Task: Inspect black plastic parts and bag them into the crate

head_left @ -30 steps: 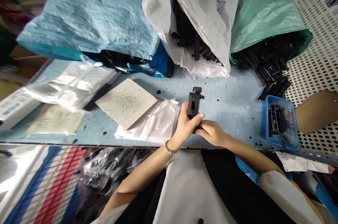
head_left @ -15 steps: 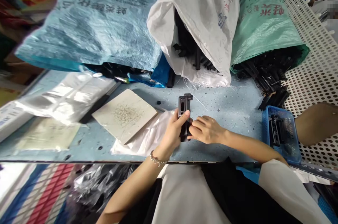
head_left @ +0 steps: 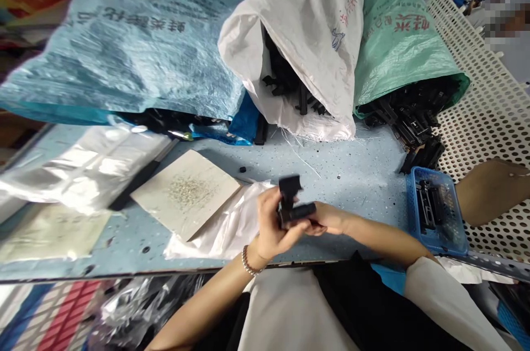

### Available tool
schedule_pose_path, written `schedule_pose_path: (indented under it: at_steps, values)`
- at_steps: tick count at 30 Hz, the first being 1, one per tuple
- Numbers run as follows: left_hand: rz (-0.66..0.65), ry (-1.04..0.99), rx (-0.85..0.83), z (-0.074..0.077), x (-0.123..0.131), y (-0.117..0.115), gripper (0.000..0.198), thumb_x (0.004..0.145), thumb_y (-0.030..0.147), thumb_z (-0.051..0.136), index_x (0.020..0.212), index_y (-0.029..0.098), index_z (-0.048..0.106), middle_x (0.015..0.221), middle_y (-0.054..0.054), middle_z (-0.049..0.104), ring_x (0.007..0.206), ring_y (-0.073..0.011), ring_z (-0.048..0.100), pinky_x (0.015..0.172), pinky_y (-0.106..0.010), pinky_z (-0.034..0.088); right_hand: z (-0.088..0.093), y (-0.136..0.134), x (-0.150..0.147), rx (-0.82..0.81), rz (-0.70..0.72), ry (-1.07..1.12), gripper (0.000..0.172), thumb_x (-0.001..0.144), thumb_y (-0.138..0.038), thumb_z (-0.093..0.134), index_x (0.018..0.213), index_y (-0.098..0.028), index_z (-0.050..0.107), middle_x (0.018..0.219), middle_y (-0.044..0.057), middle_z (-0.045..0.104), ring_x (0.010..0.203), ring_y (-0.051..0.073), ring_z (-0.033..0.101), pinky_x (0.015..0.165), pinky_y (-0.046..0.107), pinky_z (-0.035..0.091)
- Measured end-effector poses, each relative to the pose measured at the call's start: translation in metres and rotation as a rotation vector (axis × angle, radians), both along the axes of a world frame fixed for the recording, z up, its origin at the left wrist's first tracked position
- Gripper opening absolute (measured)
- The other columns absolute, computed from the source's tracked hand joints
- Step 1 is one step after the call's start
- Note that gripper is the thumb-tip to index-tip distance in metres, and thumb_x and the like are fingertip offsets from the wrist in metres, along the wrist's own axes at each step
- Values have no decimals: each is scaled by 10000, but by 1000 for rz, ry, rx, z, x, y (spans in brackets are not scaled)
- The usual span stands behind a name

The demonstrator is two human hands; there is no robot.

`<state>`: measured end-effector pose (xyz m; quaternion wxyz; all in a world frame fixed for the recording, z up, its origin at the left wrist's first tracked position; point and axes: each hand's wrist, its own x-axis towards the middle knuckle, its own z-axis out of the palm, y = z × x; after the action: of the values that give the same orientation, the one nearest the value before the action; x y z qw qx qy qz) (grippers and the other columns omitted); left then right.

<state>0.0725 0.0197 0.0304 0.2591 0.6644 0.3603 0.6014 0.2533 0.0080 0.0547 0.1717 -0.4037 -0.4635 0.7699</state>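
Observation:
My left hand (head_left: 271, 227), a bead bracelet at its wrist, is closed around a black plastic clamp-like part (head_left: 289, 188) above the front of the table. One end of the part stands up, and a short arm sticks out to the right. My right hand (head_left: 327, 218) meets it from the right with fingers bent at the part's right end. Some of those fingertips are hidden behind the part and my left hand. Just left of my hands lie a white plastic bag (head_left: 223, 227) and a pale square board (head_left: 186, 191) with a speckled, worn middle.
Behind my hands, a blue sack (head_left: 136, 47), a white sack (head_left: 306, 25) and a green sack (head_left: 397, 31) spill black parts. A blue basket (head_left: 414, 213) holding similar parts stands right, before a perforated panel (head_left: 480, 119). Clear plastic bags (head_left: 91, 163) lie left.
The black part has been turned, from lying lengthwise with its slotted face up to tilted with one end raised. My right hand has shifted slightly lower. The camera view has moved a little.

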Motion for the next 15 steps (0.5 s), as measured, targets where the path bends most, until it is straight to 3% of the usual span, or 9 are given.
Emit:
schedule_pose_path:
  at_steps: [2,4,6,8,10,12,15]
  values:
    - [-23,-66,-373,-10,4,7,655,870,504,709,1431,249,486,1220,-127,650,1143,-290,646,963,-464,542,0,38,14,254,18,-228,522,1001,-631,477,706,-205,549,574,-33,520,462,100,419,447,250,352]
    - [-122,-186,-754,-21,18,10,593,929,530,608,1421,220,490,1186,-135,682,1082,-291,683,907,-464,572,-1,94,25,483,-235,-519,379,1033,-519,491,834,-208,580,698,-19,592,538,109,492,532,259,433]
    - [-226,-253,-951,-35,40,7,569,913,536,618,1371,207,543,1139,-131,711,1059,-307,698,906,-488,580,-1,158,28,506,-466,-742,193,1043,-369,514,993,-198,586,900,17,665,758,133,613,708,268,499]
    - [-258,-199,-932,-50,64,-1,528,884,496,665,1328,219,600,1191,-139,707,1169,-349,662,1021,-569,529,2,215,23,533,-567,-817,173,1042,-283,510,1131,-142,554,1162,120,654,1078,193,615,900,319,486]
    - [-213,-75,-773,-63,81,-8,460,880,448,670,1299,259,650,1274,-155,672,1267,-393,599,1118,-655,434,7,256,16,555,-601,-835,210,1027,-240,530,1164,-81,528,1285,213,597,1254,258,536,1001,368,432]
    - [-154,19,-630,-71,86,-10,417,863,420,681,1262,301,690,1347,-177,620,1303,-447,556,1135,-723,371,13,278,12,574,-594,-816,186,1008,-214,552,1112,-61,530,1253,246,605,1260,283,528,1003,377,415]
    - [-104,40,-568,-68,70,3,381,831,412,717,1196,306,728,1365,-183,602,1311,-464,546,1120,-724,383,17,278,14,620,-503,-690,170,1030,-272,513,974,-112,529,975,150,673,1002,204,619,853,303,455]
